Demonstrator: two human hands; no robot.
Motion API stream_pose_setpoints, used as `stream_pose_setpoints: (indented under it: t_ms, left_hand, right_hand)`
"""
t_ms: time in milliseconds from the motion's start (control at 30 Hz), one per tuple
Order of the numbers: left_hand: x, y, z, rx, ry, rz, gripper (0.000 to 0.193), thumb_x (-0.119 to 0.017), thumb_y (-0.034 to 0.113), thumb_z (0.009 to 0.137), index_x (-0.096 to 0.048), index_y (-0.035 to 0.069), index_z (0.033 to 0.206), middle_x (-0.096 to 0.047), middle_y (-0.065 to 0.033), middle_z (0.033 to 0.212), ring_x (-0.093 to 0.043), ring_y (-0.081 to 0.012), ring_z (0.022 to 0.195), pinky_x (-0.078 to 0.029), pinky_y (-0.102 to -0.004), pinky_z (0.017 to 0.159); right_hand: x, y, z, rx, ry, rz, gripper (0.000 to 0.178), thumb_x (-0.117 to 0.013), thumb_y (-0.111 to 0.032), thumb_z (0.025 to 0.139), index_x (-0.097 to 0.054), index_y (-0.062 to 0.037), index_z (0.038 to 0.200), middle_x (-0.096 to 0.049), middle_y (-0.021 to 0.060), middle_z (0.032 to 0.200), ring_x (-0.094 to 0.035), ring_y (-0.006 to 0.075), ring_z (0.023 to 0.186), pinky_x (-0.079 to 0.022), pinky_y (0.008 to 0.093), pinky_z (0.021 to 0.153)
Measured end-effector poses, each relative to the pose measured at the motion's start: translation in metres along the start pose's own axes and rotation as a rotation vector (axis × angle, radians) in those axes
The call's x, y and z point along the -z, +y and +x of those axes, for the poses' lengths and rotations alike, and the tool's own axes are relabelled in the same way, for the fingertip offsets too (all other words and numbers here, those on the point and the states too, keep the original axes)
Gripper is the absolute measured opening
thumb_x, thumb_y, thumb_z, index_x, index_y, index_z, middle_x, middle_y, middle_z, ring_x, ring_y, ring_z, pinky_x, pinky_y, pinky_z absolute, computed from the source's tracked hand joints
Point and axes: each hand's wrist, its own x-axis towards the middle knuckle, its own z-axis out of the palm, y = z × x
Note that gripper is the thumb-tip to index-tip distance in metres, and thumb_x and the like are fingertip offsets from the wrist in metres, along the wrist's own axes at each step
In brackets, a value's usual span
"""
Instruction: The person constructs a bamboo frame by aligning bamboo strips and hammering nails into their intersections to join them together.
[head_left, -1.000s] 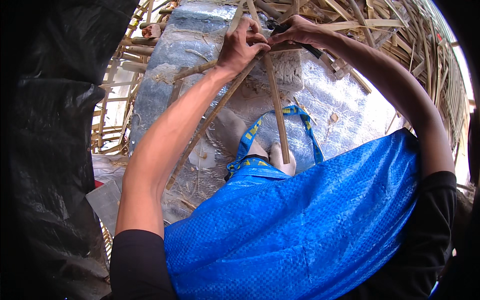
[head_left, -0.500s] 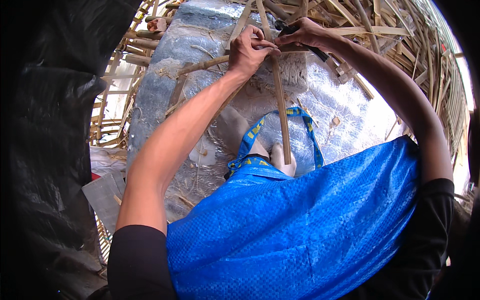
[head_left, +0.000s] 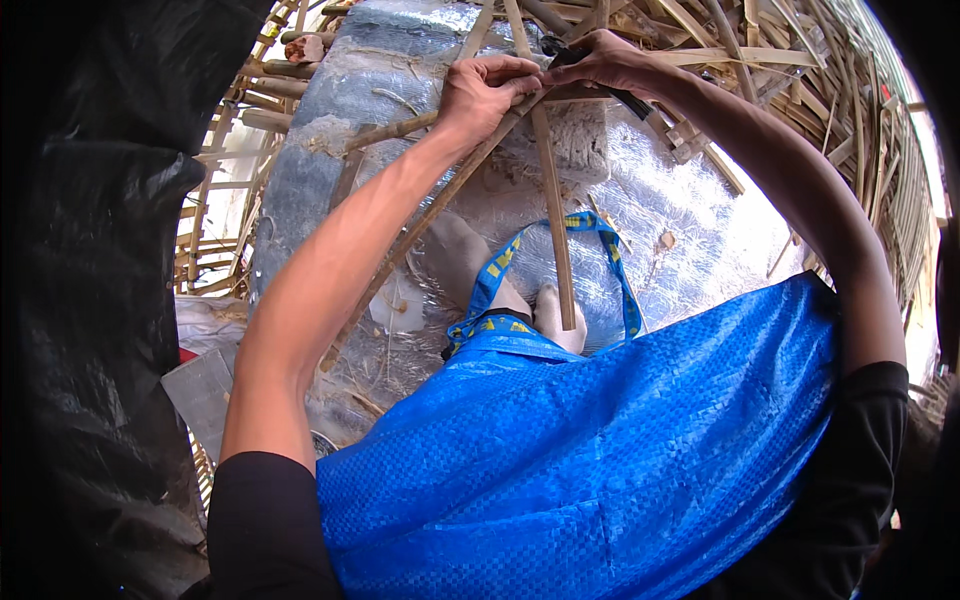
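Note:
My left hand (head_left: 482, 97) is closed in a pinch at the crossing of the bamboo strips; whatever sits between its fingertips is too small to make out. Against those fingertips, my right hand (head_left: 608, 66) grips a black-handled tool (head_left: 629, 102), whose dark end shows beyond the thumb; its exact kind is hidden. One bamboo strip (head_left: 554, 220) runs from the crossing down toward my foot. Another, slanting strip (head_left: 425, 222) passes under my left wrist to the lower left. A shorter bamboo piece (head_left: 392, 130) reaches my left hand from the left.
Blue woven plastic sheeting (head_left: 590, 450) covers my lap, with a blue and yellow strap (head_left: 612, 250) beyond it. A rough block (head_left: 580, 143) lies on the silvery floor sheet (head_left: 690, 230). Split bamboo (head_left: 790, 60) is heaped at far right; black sheeting (head_left: 110, 300) hangs at left.
My left hand has shifted slightly left, its fingers straighter and still pinched. The slanting strip now shows below my left forearm. My right hand keeps its hold and has barely moved.

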Motion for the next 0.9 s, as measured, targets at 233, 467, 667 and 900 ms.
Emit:
stream_pose_setpoints:
  t_ms: [233, 467, 667, 900]
  left_hand:
    - [-0.004, 0.0, 0.001, -0.052, -0.026, 0.017, 0.012, -0.075, 0.005, 0.082, -0.072, 0.003, 0.093, -0.073, -0.0059, 0.092, -0.068, -0.0101, 0.085, -0.053, -0.0241, 0.082]
    - [-0.001, -0.01, 0.0, -0.066, 0.018, 0.024, 0.013, -0.077, 0.007, 0.081, -0.072, 0.003, 0.092, -0.074, -0.0068, 0.091, -0.067, -0.0092, 0.084, -0.053, -0.0237, 0.081]
    - [-0.003, -0.008, 0.0, -0.114, 0.012, 0.047, 0.013, -0.077, 0.008, 0.081, -0.072, 0.003, 0.092, -0.074, -0.0062, 0.089, -0.068, -0.0088, 0.084, -0.053, -0.0231, 0.08]
    - [-0.002, -0.008, -0.003, -0.13, 0.047, 0.121, 0.01, -0.075, 0.007, 0.082, -0.072, 0.004, 0.091, -0.074, -0.0052, 0.088, -0.069, -0.0095, 0.084, -0.054, -0.0233, 0.078]
  right_hand:
    - [0.003, 0.014, 0.006, -0.011, -0.004, -0.075, 0.033, -0.083, -0.037, 0.073, -0.076, -0.0082, 0.089, -0.058, -0.0036, 0.066, -0.049, 0.0062, 0.06, -0.038, 0.0239, 0.054]
    - [0.0, 0.0, 0.0, 0.018, 0.016, -0.022, 0.032, -0.087, -0.034, 0.069, -0.074, -0.0067, 0.08, -0.06, -0.0025, 0.066, -0.049, 0.0066, 0.058, -0.036, 0.0241, 0.052]
    - [0.002, 0.003, 0.0, 0.032, -0.001, -0.064, 0.031, -0.084, -0.037, 0.073, -0.074, -0.0094, 0.081, -0.056, -0.0051, 0.063, -0.047, 0.0039, 0.056, -0.034, 0.0217, 0.049]
    - [-0.003, 0.005, 0.002, 0.032, 0.009, -0.043, 0.029, -0.086, -0.033, 0.071, -0.075, -0.0075, 0.081, -0.061, -0.0026, 0.065, -0.05, 0.0065, 0.057, -0.036, 0.0251, 0.051]
